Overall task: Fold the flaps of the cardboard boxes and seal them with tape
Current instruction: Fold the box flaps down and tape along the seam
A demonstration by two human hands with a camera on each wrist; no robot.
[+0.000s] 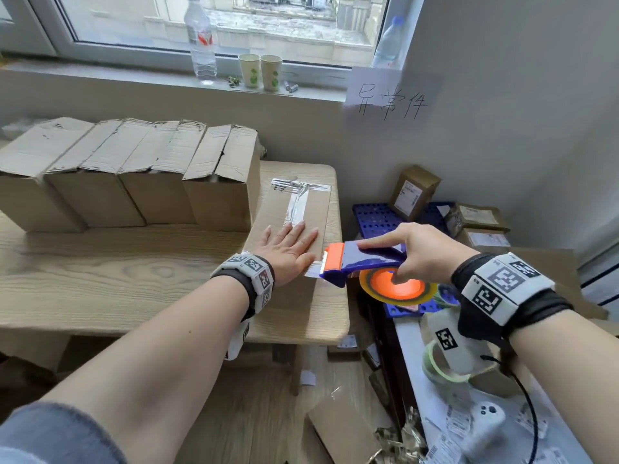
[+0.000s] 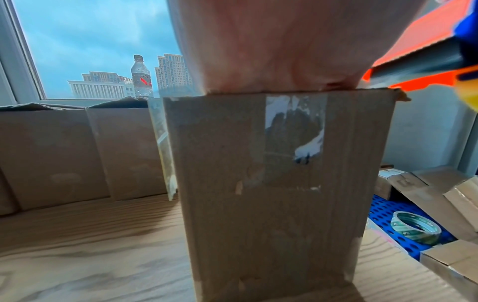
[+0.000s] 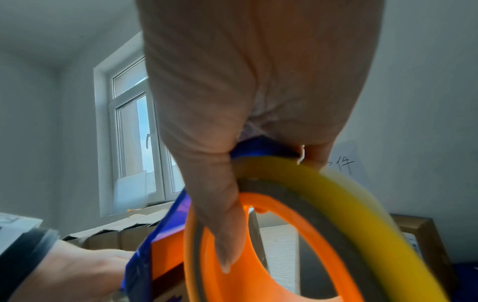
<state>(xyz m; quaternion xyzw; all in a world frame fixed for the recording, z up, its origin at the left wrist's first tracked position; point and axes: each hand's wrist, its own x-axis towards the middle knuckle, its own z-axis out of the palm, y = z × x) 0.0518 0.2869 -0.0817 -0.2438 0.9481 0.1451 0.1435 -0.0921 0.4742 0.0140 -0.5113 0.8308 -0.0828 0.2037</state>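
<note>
A tall cardboard box point(image 1: 288, 209) stands at the table's right end, its top flaps folded down with clear tape point(image 1: 299, 203) in a T across them. My left hand point(image 1: 289, 244) lies flat with straight fingers on the near part of the top. In the left wrist view the box's front face point(image 2: 258, 214) shows a tape strip point(image 2: 294, 130) running down from the edge. My right hand point(image 1: 415, 252) grips a blue and orange tape dispenser point(image 1: 355, 261) with a yellow roll point(image 3: 362, 206), its cutter end at the box's near right edge beside my left thumb.
A row of unsealed cardboard boxes point(image 1: 134, 175) stands along the back left of the wooden table point(image 1: 117, 272). Bottles point(image 1: 201, 41) and paper cups point(image 1: 261, 72) sit on the windowsill. Parcels point(image 1: 415, 192), blue trays point(image 1: 375, 216) and a spare tape roll point(image 2: 413, 227) crowd the floor at right.
</note>
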